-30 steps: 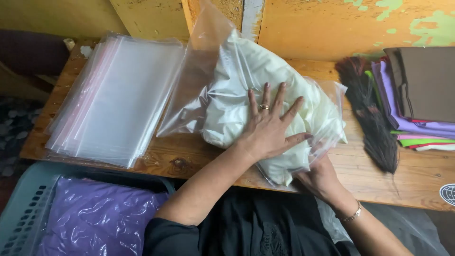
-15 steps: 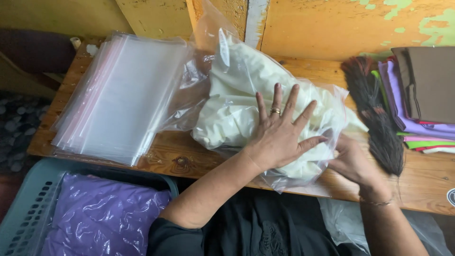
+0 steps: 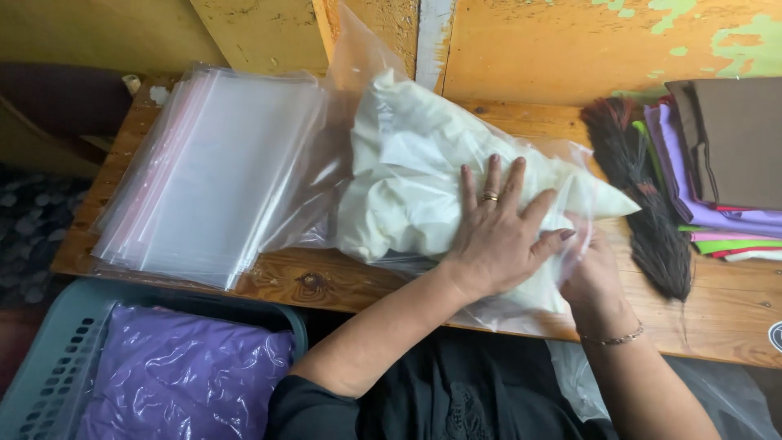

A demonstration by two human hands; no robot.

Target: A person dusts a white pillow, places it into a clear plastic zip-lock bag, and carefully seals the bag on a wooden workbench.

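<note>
A white folded garment (image 3: 407, 175) lies inside a clear plastic bag (image 3: 346, 90) on the wooden table (image 3: 733, 314). My left hand (image 3: 501, 232), with a ring on it, presses flat on top of the bagged garment, fingers spread. My right hand (image 3: 590, 273) is at the bag's near right corner, partly hidden behind my left hand, fingers curled on the plastic edge. The bag's open end stands up against the yellow wall.
A stack of empty clear bags (image 3: 212, 175) lies on the table's left. A dark broom head (image 3: 639, 195) and a pile of folded coloured cloths (image 3: 721, 163) sit at the right. Below left, a grey basket (image 3: 41, 367) holds a purple bagged garment (image 3: 183, 375).
My right hand has come from under the bag's near edge up to its right corner. My left hand slid slightly right on the garment, and the bag shifted and flattened.
</note>
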